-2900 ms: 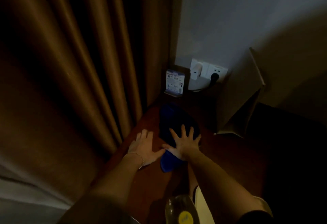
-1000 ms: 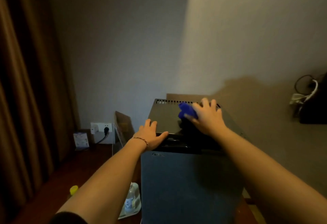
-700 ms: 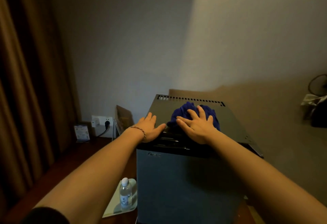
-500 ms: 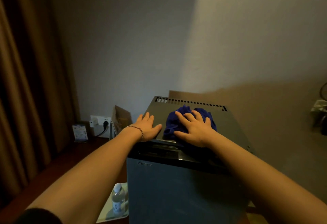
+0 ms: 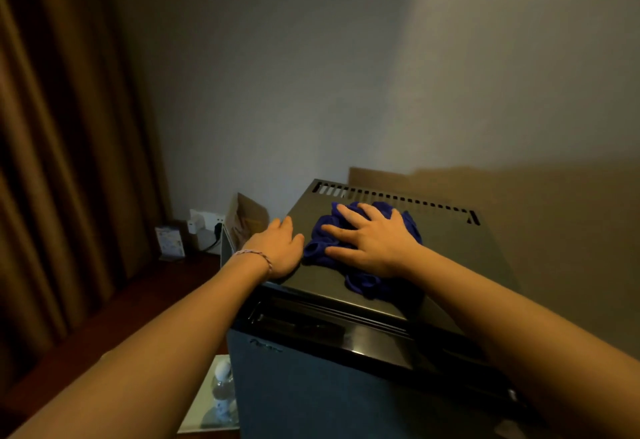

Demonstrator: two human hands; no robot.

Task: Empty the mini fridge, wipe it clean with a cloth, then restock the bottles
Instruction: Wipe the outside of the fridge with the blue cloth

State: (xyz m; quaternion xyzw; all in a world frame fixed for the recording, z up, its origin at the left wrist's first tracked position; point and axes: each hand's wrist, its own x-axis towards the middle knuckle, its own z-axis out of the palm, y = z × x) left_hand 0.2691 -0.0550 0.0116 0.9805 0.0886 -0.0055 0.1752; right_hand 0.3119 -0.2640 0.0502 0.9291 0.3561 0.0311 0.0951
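A dark mini fridge [image 5: 346, 386] stands before me with its door shut; a vent slot runs along the back of its top. A crumpled blue cloth [image 5: 367, 282] lies on that top. My right hand [image 5: 372, 242] presses flat on the cloth with fingers spread. My left hand [image 5: 277, 248] rests flat on the top's left edge, holding nothing, a bracelet at its wrist. A clear water bottle [image 5: 221, 393] with a white cap stands on a pale tray [image 5: 197, 418] on the floor, left of the fridge.
Brown curtains [image 5: 62, 161] hang at the left. A wall socket with a plug [image 5: 207, 227] and a small card stand [image 5: 169, 242] sit low at the wall. A brown paper bag [image 5: 246, 220] stands behind the fridge's left side. The floor is dark wood.
The cloth was on the floor under both hands; both hands then came up onto the fridge top. Over the last second the right hand spread the cloth and slid it across the top.
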